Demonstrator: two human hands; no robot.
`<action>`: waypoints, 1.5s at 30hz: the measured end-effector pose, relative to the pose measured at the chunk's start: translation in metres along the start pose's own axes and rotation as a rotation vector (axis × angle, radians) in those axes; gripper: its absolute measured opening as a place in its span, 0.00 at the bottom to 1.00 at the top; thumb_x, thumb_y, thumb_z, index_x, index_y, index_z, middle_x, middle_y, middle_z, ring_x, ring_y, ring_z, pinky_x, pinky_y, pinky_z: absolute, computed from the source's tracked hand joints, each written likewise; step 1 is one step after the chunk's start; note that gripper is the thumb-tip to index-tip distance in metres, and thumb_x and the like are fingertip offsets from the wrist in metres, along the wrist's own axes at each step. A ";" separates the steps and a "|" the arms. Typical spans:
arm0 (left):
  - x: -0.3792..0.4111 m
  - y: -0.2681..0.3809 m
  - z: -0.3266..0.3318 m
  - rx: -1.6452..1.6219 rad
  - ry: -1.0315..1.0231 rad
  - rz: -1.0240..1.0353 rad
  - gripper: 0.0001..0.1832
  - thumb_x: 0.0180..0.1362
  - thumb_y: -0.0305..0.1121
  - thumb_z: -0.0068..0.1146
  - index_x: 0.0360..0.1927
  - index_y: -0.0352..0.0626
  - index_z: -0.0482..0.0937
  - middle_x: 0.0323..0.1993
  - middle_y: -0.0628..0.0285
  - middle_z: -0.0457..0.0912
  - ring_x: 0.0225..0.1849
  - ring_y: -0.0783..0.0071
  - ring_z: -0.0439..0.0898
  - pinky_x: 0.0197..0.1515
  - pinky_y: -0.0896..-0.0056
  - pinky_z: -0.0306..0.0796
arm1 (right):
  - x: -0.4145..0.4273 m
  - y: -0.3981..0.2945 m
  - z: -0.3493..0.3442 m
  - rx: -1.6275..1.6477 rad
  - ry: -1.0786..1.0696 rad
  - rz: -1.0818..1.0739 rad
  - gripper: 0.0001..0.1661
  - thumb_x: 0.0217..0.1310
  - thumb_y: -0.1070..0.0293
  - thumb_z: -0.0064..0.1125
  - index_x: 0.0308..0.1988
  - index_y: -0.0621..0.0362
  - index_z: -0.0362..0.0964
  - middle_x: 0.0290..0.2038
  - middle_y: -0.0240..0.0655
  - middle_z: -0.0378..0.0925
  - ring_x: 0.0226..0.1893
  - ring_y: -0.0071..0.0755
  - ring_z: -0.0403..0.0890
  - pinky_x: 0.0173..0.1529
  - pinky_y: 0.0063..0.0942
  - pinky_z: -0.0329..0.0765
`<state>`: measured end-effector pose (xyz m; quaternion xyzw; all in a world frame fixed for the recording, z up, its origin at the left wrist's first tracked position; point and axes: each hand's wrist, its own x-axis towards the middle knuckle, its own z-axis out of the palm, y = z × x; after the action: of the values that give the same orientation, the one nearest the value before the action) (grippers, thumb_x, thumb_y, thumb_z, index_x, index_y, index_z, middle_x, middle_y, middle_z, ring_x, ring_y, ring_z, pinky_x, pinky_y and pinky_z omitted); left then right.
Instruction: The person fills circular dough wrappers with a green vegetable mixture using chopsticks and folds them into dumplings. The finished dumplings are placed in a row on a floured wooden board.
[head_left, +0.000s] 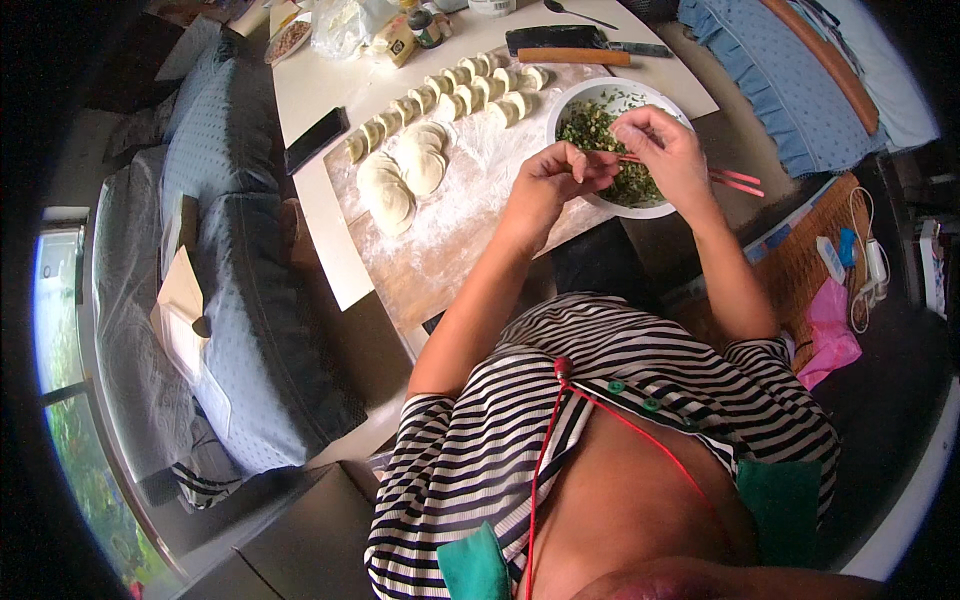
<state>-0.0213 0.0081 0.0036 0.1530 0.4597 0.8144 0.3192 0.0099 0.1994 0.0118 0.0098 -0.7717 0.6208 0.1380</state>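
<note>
Over a white bowl (556, 112) of chopped green filling (637, 187), my two hands are close together. A pair of pinkish-red chopsticks (739, 182) runs through my right hand (671, 154), its ends sticking out to the right past the rim. The right thumb and fingertips are pinched together. My left hand (551, 176) is palm up with curled fingers by the chopsticks' other ends; whether it holds anything is hidden. Left of the bowl, rows of folded dumplings (471, 96) stand on a floured wooden board (472, 202). Two piles of round dough wrappers (386, 193) overlap there.
Behind the board lie a wooden rolling pin (574, 57), a dark-bladed cleaver (551, 39) and a black spoon (577, 13). A phone (316, 140) rests at the table's left. Small bottles (425, 28), a plastic bag (345, 30) and a plate of food (289, 37) stand at the back.
</note>
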 end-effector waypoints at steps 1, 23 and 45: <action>-0.001 -0.001 -0.002 0.005 0.009 0.024 0.09 0.51 0.14 0.41 0.26 0.41 0.68 0.50 0.43 0.79 0.53 0.54 0.79 0.60 0.57 0.71 | -0.001 0.001 0.001 -0.080 0.043 -0.077 0.07 0.62 0.72 0.57 0.40 0.60 0.76 0.35 0.29 0.80 0.37 0.21 0.79 0.46 0.22 0.75; -0.001 -0.006 0.002 0.054 0.028 0.060 0.16 0.61 0.19 0.45 0.53 0.36 0.68 0.54 0.49 0.75 0.52 0.57 0.79 0.55 0.59 0.74 | -0.009 -0.007 0.001 -0.526 0.172 -0.284 0.12 0.53 0.80 0.57 0.39 0.56 0.78 0.41 0.39 0.76 0.45 0.45 0.78 0.50 0.35 0.75; -0.100 0.024 -0.189 1.385 1.309 0.250 0.15 0.45 0.33 0.70 0.35 0.36 0.81 0.37 0.47 0.79 0.41 0.51 0.77 0.48 0.55 0.71 | -0.078 -0.001 -0.010 -0.451 0.290 -0.339 0.10 0.62 0.78 0.54 0.44 0.62 0.77 0.41 0.36 0.79 0.40 0.28 0.79 0.45 0.24 0.74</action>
<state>-0.0582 -0.1901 -0.0720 -0.1296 0.9063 0.3141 -0.2511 0.0866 0.1968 -0.0031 0.0186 -0.8496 0.3969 0.3469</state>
